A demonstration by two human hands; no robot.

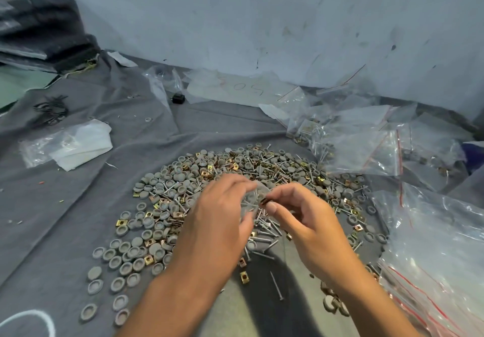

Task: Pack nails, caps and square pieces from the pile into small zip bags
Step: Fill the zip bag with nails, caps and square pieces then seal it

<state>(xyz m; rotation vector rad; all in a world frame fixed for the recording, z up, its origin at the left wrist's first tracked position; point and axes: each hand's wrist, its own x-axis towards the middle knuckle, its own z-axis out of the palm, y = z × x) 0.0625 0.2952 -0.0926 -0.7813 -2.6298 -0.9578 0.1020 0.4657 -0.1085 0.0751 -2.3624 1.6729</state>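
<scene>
A wide pile (183,179) of grey round caps, silver nails and brass square pieces lies spread on grey cloth. Over its middle my left hand (217,221) holds a small clear zip bag (252,197) between thumb and fingers. My right hand (301,221) pinches a brass square piece (264,201) at the bag's edge. Loose nails (264,228) lie just under both hands. What the bag contains is blurred.
Clear zip bags (366,150) with red seal lines are heaped at the right, some holding parts. A large bag (440,252) lies at the near right. A folded plastic sheet (76,145) and black clips (52,111) lie left. A wall stands behind.
</scene>
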